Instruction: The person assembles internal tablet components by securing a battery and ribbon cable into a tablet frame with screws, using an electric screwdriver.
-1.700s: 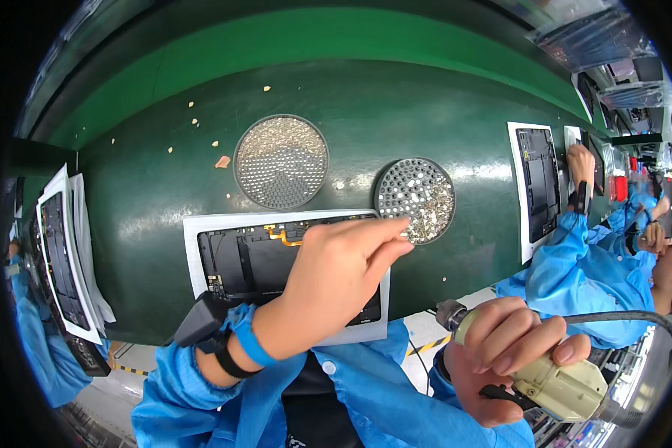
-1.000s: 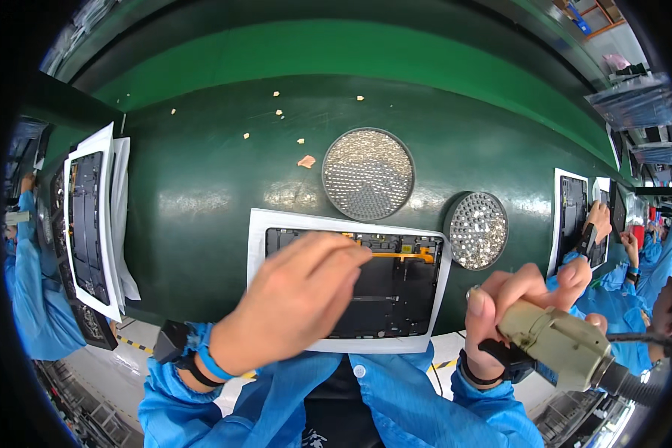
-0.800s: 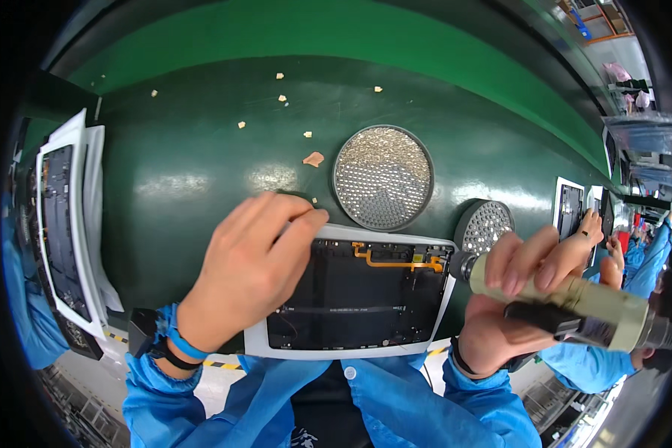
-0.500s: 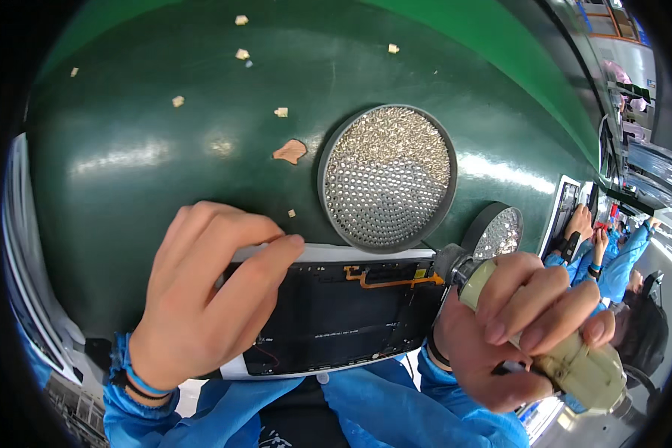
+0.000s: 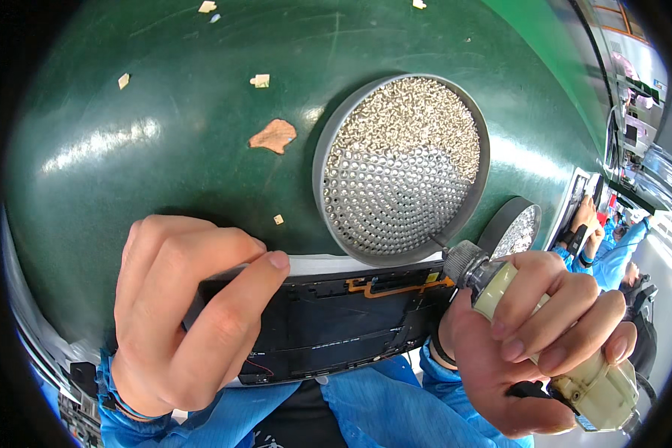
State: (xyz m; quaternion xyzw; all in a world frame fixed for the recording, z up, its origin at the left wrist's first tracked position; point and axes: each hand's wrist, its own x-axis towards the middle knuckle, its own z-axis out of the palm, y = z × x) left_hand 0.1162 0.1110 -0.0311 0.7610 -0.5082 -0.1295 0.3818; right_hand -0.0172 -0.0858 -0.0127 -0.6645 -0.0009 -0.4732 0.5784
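In my right hand (image 5: 545, 343) is a pale yellow-green electric screwdriver (image 5: 500, 287), my fingers wrapped round its body. Its thin bit reaches over the near right part of a round grey screw tray (image 5: 322, 179). Small silvery screws stand in the tray's perforated plate, with a loose heap of them at the far side. My left hand (image 5: 190, 306) is over the left end of an opened flat black device (image 5: 328, 328), thumb and forefinger closed near its far edge. Whether anything sits between those fingertips is hidden. An orange flex cable (image 5: 373, 290) runs along the device's far right side.
A smaller round grey tray (image 5: 493, 231) of shiny small parts stands to the right. On the green tabletop (image 5: 179, 179) lie a brown scrap (image 5: 274, 137) and several cream bits, one (image 5: 260, 81) beyond the scrap. Co-workers in blue sleeves (image 5: 612, 250) are at far right.
The screwdriver's bit has come to be over the tray's near right part. My left hand has shifted slightly left and nearer me. The whole view has moved closer to the table.
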